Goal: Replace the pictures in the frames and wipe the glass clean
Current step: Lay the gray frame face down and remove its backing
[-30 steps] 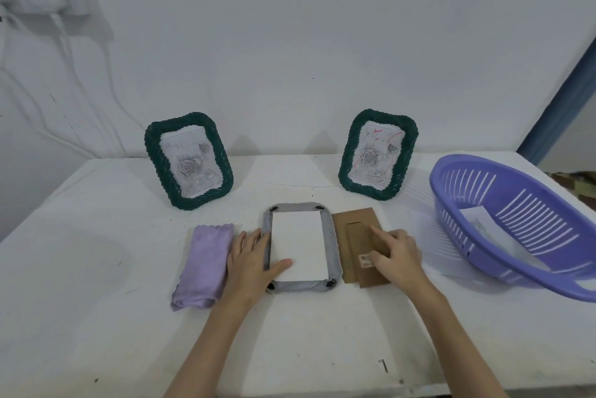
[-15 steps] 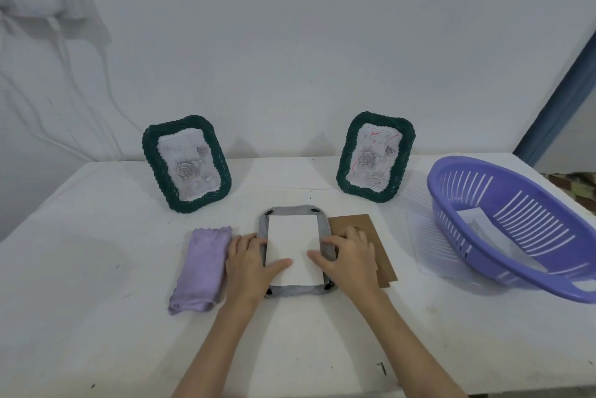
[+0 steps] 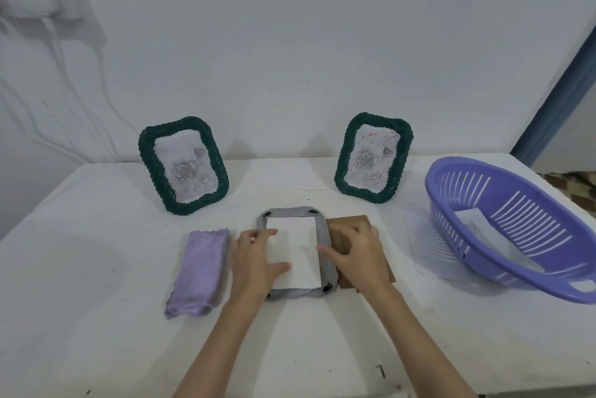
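Left hand [image 3: 254, 263] rests flat, fingers straight, on the white picture [image 3: 295, 252] lying in the face-down frame [image 3: 295, 292]; right hand [image 3: 356, 255] has fingertips at the picture's right edge, over the brown backing board [image 3: 350, 223], grip unclear. Picture looks light and floppy, so lift by an edge. Cloth [image 3: 200, 268] left; two standing frames [image 3: 183, 165] behind.

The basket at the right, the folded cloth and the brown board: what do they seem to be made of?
The basket looks like moulded plastic, glossy lilac with slotted walls. The folded cloth seems soft microfibre or terry, matt and fuzzy, with a wavy hem. The brown board looks like cardboard or fibreboard, flat, matt, with cut edges; which one cannot be told.
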A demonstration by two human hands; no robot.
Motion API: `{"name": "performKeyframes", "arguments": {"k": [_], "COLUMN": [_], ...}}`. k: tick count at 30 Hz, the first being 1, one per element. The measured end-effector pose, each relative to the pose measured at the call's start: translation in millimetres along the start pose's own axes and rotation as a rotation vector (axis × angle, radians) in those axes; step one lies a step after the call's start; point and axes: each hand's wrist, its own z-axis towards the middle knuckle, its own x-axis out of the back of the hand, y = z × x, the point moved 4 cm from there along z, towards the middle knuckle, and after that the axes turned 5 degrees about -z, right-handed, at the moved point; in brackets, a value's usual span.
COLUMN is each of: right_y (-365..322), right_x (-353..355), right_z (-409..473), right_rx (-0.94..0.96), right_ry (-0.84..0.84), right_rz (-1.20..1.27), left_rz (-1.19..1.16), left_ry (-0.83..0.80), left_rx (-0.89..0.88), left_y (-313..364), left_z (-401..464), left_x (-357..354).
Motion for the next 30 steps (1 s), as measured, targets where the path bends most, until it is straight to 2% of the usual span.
{"name": "performKeyframes", "arguments": {"k": [3, 5, 8, 13, 17, 19, 22, 25, 30], "right_y": [14.1, 14.4, 1.2, -6.7, -3.0, -3.8, -4.9, -3.9, -3.8], "right_x": [28.6, 29.5, 4.6, -25.9, -30.5, -31.0, -31.5, -32.9, -31.9], "right_z": [7.1, 5.7, -3.7, -6.7, -4.1, -4.0, -5.9, -6.7, -8.0], "right_rx": [0.030, 0.078, 0.139, 0.135, 0.132, 0.124, 0.109, 0.096, 0.089], "right_ry": [0.028, -0.005, -0.059, -0.026, -0.090, -0.066, 0.002, -0.019, 0.011], "right_rz": [-0.011, -0.046, -0.098, -0.195, -0.246, -0.224, -0.200, -0.205, -0.148], "left_rz": [0.111, 0.089, -0.037, 0.073, 0.019, -0.037, -0.007, 0.038, -0.094], "left_ry": [-0.049, -0.044, -0.056, -0.069, -0.002, 0.035, 0.089, 0.112, 0.088], "left_rx": [0.064, 0.079, 0.126, 0.145, 0.141, 0.143, 0.099, 0.049, -0.016], "left_y": [-2.3, -5.3, -10.9, -15.0, -14.8, -14.0, -11.4, -9.0, -4.3], "left_z": [5.5, 9.6, 11.3, 0.0, -4.7, -5.5, -7.4, -10.7, -11.9], "left_x": [2.8, 5.8, 5.5, -1.1, -0.8, -0.3, -2.1, -5.8, -6.5]}}
